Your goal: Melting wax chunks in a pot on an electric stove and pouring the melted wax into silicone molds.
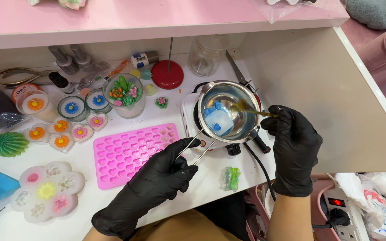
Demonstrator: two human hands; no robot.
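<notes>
The fingers of the left hand [159,178], in a black glove, are curled shut around the two-wire handle [196,147] of a small steel pot [228,111], holding it steady. The fingers of the right hand [293,143], gloved too, pinch the end of a thin stick [253,110] whose tip dips into the pot. The pot sits on a small white hot plate [188,117] at the back right of the desk [90,201]. Inside it, pale blue wax [219,121] lies partly melted, with solid lumps in the pool.

Stirring goes best with slow circles along the bottom, nudging the lumps into the liquid, while the left hand keeps the pot level and centred on the plate so nothing slops over the rim. Just left of the pot lies a pink heart mould [130,151], and finished flower candles [61,129] stand further left.
</notes>
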